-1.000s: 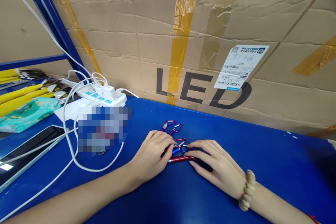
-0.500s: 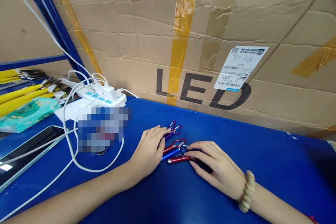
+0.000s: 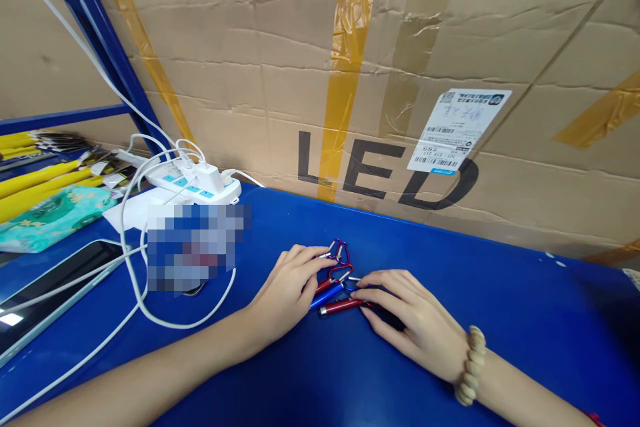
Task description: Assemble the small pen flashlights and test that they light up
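Observation:
Several small keychain flashlights with carabiner clips lie bunched on the blue table (image 3: 320, 380). My left hand (image 3: 286, 292) lies fingers-down on the purple pair (image 3: 339, 249), with its fingertips over their bodies. A red light (image 3: 324, 285) and a blue light (image 3: 327, 295) lie just right of that hand. My right hand (image 3: 406, 317), with a bead bracelet (image 3: 470, 363) on the wrist, rests flat. Its fingertips cover the clip end of another red light (image 3: 343, 305). Neither hand lifts anything.
A big cardboard box (image 3: 350, 67) marked LED stands right behind the lights. At the left are a white power strip (image 3: 195, 183), looping white cables (image 3: 150, 310), a tablet (image 3: 50, 287), a green tissue pack (image 3: 50, 217) and yellow packets (image 3: 35, 180).
My left hand has slid the purple pair to the right and nearer, up against the red and blue lights. My right hand has stayed put.

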Demonstrator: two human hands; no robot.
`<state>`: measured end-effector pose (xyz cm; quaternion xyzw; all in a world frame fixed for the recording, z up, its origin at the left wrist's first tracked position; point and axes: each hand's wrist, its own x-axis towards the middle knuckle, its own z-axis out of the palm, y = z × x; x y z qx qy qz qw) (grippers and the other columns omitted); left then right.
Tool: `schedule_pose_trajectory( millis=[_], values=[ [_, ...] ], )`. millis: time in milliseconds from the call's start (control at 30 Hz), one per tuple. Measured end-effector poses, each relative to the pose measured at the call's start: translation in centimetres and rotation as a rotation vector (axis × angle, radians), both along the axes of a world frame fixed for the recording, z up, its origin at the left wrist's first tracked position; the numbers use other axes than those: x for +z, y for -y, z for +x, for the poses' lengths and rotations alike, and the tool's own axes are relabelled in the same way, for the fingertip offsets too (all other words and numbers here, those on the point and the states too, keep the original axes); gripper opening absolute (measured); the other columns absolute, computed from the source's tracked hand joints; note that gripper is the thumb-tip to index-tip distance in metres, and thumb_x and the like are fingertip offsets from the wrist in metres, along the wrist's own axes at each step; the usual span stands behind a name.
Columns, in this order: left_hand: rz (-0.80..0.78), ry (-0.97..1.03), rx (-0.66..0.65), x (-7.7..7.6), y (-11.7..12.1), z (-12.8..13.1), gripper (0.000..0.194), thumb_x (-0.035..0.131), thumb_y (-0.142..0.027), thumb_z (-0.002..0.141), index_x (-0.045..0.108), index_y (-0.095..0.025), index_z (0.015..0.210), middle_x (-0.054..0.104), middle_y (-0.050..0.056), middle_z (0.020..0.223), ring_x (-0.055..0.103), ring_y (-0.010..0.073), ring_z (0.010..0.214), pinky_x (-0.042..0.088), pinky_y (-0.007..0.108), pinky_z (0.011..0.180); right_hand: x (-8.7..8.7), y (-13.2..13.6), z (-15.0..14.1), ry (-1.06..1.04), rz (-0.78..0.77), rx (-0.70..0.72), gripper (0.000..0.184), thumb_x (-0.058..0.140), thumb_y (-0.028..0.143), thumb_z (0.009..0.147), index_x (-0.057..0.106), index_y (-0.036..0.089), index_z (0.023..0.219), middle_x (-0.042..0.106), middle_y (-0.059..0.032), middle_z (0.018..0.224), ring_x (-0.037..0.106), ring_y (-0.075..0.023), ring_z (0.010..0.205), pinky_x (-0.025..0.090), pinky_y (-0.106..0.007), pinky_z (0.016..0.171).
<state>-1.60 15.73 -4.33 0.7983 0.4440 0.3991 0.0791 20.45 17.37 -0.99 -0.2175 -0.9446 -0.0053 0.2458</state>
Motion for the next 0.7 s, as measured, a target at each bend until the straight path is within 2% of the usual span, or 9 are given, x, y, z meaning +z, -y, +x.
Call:
schedule_pose_trajectory(
  millis=[200,400,700],
  values=[
    [-0.027,0.009,0.066,0.8,0.7,0.3,0.025,0.044,-0.007,0.083,0.063,-0.021,0.092,0.054,0.004,0.116,0.047,0.0259,0.103,0.040,0.042,0.083,0.1,0.0,0.0,-0.001,-0.002,0.005,0.020,0.049,0.015,0.087,0.057,0.020,0.104,0.060,-0.0054,0.101,0.055,-0.0158,0.094,0.043,-0.032,0.081],
    [-0.053,-0.027,0.038,1.1,1.1,0.2,0.033,0.047,-0.007,0.071,0.060,-0.020,0.099,0.051,0.006,0.116,0.044,0.0282,0.103,0.040,0.043,0.083,0.3,0.1,0.1,0.009,0.012,0.005,0.020,0.050,0.015,0.086,0.057,0.019,0.104,0.061,-0.0055,0.100,0.055,-0.0153,0.093,0.043,-0.031,0.081],
    [-0.036,-0.039,0.096,0.6,0.7,0.3,0.025,0.047,-0.010,0.082,0.061,-0.021,0.099,0.051,0.006,0.109,0.046,0.0271,0.096,0.041,0.041,0.078,0.1,0.1,0.0,0.001,0.019,-0.005,0.019,0.047,0.018,0.087,0.059,0.020,0.103,0.061,-0.0054,0.099,0.056,-0.0151,0.092,0.045,-0.032,0.081]
  ],
)
